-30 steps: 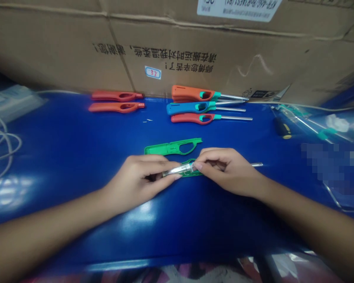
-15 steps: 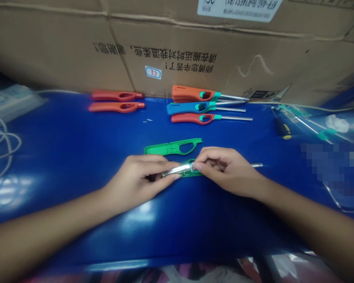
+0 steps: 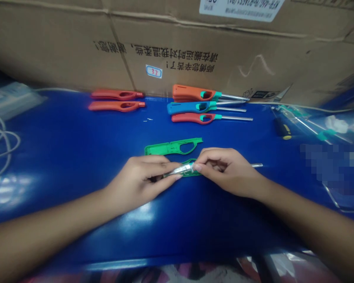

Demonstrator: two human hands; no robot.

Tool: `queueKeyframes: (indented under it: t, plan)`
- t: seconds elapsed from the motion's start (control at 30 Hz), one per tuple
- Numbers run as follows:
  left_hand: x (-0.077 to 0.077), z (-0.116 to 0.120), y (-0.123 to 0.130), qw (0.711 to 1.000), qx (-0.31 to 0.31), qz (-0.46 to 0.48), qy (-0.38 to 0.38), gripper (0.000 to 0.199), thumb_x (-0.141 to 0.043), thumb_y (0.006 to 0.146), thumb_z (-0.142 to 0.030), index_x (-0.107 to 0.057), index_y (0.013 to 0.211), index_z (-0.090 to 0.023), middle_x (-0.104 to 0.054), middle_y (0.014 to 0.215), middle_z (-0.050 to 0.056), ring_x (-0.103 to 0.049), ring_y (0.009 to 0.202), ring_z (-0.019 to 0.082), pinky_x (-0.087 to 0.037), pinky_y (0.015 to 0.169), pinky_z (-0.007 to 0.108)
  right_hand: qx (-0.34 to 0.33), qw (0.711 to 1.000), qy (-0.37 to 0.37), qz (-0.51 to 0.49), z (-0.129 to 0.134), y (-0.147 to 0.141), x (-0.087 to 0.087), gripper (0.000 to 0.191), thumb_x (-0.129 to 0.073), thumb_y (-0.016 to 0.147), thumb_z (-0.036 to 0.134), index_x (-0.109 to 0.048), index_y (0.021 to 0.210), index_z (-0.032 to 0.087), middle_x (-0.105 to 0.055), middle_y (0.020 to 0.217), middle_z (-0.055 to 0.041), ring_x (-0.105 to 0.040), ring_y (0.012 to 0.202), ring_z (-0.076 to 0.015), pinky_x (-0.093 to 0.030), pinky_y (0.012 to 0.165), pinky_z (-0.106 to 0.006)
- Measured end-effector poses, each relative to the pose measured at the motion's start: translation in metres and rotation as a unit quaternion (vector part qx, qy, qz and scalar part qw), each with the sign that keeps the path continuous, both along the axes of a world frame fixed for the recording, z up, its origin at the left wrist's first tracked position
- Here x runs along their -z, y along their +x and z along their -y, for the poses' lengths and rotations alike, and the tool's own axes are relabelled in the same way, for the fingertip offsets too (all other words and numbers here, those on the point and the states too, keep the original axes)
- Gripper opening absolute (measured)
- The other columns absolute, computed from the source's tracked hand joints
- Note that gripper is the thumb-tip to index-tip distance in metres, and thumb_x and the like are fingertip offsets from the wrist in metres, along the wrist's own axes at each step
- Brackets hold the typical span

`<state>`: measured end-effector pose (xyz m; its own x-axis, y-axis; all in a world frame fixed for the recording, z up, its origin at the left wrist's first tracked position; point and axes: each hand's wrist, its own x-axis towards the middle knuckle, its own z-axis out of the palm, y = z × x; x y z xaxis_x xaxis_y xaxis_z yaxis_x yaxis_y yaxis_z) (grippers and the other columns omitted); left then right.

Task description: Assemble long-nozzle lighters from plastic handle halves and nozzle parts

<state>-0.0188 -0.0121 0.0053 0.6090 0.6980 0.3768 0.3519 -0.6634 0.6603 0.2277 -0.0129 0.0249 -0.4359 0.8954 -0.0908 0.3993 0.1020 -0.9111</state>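
Between the thumb and fingers of my left hand (image 3: 143, 177) is a clear, shiny lighter fuel tank (image 3: 181, 169), its left part hidden by the fingers. My right hand (image 3: 231, 173) is closed in a pinch at the tank's right end; what its fingertips grip is too small to make out. Under both hands lies a green lighter shell half (image 3: 191, 174), mostly covered. A metal tube (image 3: 257, 165) shows beyond my right hand. Just behind, a second green shell half (image 3: 161, 149) rests with its hollow side up.
Two red handle shells (image 3: 115, 106) lie at the back left. Several lighters with metal tubes (image 3: 191, 107) are by the cardboard box (image 3: 76, 51). A dark, yellow-marked tool handle (image 3: 284, 131) and bagged parts (image 3: 321, 129) are to the right; a white cable (image 3: 8, 145) coils left.
The fuel tank and my left hand have shifted very slightly, and the tank's tilt looks a little different. My right hand keeps its pinch at the tank's end.
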Motion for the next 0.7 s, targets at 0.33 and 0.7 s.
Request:
queueKeyframes:
  t: [0.33,0.7]
  plan:
    - [-0.022,-0.005,-0.009,0.996,-0.001,-0.086,0.039,0.023,-0.066,0.096,-0.025,-0.075,0.117,-0.018,-0.074,0.105,0.006,-0.071,0.091,0.015,-0.056,0.083,0.024,0.008,1.0,-0.004,-0.022,0.001,0.002,0.005,0.023,-0.061,0.095,0.037,-0.07,0.093,0.016,-0.062,0.085,-0.0041,-0.046,0.064,-0.0106,-0.036,0.055,-0.026]
    - [-0.032,-0.011,-0.018,0.99,0.016,-0.142,-0.011,0.023,-0.069,0.092,-0.025,-0.075,0.114,-0.021,-0.073,0.098,0.003,-0.07,0.081,0.014,-0.054,0.073,0.023,0.006,0.999,-0.02,-0.032,0.004,0.004,0.006,0.025,-0.058,0.097,0.04,-0.067,0.099,0.017,-0.059,0.08,-0.0017,-0.048,0.065,-0.0112,-0.037,0.057,-0.026]
